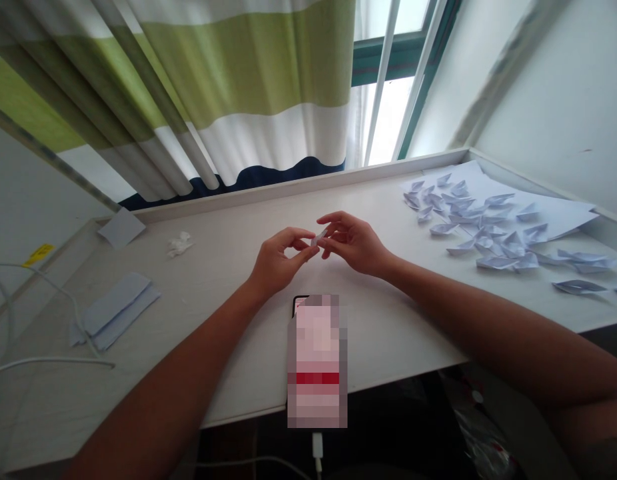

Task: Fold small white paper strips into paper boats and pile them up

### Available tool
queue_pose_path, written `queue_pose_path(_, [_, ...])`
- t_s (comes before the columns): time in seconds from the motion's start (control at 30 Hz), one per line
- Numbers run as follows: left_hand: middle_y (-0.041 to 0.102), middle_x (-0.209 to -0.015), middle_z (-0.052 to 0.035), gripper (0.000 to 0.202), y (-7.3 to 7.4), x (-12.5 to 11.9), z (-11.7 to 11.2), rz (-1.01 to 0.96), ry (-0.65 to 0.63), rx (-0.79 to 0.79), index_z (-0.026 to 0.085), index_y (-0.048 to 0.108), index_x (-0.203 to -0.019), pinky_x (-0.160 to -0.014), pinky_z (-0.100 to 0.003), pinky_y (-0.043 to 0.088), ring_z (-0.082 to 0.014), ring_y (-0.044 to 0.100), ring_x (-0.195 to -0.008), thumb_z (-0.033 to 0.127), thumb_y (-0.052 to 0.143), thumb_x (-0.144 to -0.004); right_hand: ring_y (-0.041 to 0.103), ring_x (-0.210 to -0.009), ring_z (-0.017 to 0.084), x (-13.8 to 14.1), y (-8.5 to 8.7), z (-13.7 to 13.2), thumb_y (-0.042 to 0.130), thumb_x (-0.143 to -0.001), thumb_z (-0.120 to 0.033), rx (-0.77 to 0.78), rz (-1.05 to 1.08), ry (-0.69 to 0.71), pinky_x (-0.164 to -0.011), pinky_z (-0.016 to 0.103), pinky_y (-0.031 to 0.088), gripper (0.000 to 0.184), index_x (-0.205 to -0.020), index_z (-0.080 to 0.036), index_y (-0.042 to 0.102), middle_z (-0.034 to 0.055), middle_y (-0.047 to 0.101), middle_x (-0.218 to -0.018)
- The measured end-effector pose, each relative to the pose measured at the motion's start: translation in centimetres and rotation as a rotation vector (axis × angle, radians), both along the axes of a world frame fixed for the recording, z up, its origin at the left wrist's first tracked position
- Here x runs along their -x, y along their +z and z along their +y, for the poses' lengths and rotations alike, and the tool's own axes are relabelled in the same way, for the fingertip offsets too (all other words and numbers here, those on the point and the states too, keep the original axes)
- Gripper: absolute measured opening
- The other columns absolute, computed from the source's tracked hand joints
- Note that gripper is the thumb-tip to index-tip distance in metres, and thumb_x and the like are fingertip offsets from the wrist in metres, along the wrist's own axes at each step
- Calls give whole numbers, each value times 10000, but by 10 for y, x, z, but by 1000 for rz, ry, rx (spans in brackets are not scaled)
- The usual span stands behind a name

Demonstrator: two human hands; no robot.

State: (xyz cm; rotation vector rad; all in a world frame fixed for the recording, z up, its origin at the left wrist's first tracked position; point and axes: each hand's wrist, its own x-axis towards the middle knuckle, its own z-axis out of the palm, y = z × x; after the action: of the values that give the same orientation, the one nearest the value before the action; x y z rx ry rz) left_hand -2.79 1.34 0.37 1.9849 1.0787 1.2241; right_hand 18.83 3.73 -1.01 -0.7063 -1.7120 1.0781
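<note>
The left hand point(281, 261) and right hand point(357, 245) pinch a small folded paper point(318, 237) between their fingertips over the desk point(223, 260), a phone point(316, 353) nearer the person, paper boats point(511, 245) scattered right of both hands.

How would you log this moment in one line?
left hand: holding folded paper | right hand: holding same paper | right side: paper boats | left side: stacked paper

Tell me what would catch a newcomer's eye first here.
Likely the many small folded paper shapes across the right side of the white table. Then the left hand and right hand, meeting mid-table at a tiny paper piece. Behind, a striped green-and-white curtain hangs.
</note>
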Motion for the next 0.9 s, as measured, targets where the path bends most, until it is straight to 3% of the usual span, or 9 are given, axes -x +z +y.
queue_pose_path(0.17, [831, -924, -64, 315, -3, -1, 1, -76, -24, 78, 217, 834, -1162, -847, -377, 602, -196, 748, -801, 369, 859, -888, 765, -726, 180, 1, 2, 0, 858, -892, -555, 32, -5, -4, -700, 357, 648, 422, -1067, -188, 745, 29, 772, -865])
queue_pose_path(0.3, [843, -1039, -90, 298, -4, -2, 4, -191, -63, 153, 202, 848, -1109, -805, -349, 601, -177, 739, -819, 331, 894, -846, 760, -720, 175, 0, 4, -1, 834, -924, -528, -4, -29, -9, -725, 373, 655, 389, -1104, -186, 794, 48, 799, -925])
queue_pose_path(0.47, [817, -863, -69, 304, -2, -2, 4, -243, -72, 240, 187, 848, -1067, -695, -329, 586, -171, 712, -727, 332, 916, -808, 761, -727, 178, -1, 2, 0, 818, -942, -505, -20, -48, 3, -741, 381, 662, 411, -1210, -193, 805, 55, 809, -964])
queue_pose_path(0.63, [818, -850, -73, 346, -3, -1, 5, -241, -115, 273, 178, 831, -1089, -730, -363, 619, -213, 769, -778, 376, 919, -821, 755, -740, 174, -2, 3, -1, 761, -989, -447, -57, -112, 6, -751, 376, 659, 356, -1242, -200, 806, 68, 808, -1002])
queue_pose_path(0.73, [830, -922, -85, 322, -5, -2, 4, -243, -123, 254, 174, 817, -1113, -773, -380, 638, -218, 785, -801, 356, 882, -856, 742, -741, 170, 0, 4, -2, 713, -997, -377, -121, -175, -38, -736, 367, 638, 287, -1207, -210, 815, 71, 803, -1031])
queue_pose_path(0.9, [820, -1089, -85, 217, -5, -10, -4, -83, -30, 71, 200, 791, -1117, -863, -361, 649, -197, 783, -901, 255, 787, -907, 693, -689, 184, 10, 3, -10, 699, -945, -252, -145, -301, -239, -718, 377, 577, 224, -1147, -194, 777, 35, 764, -842])
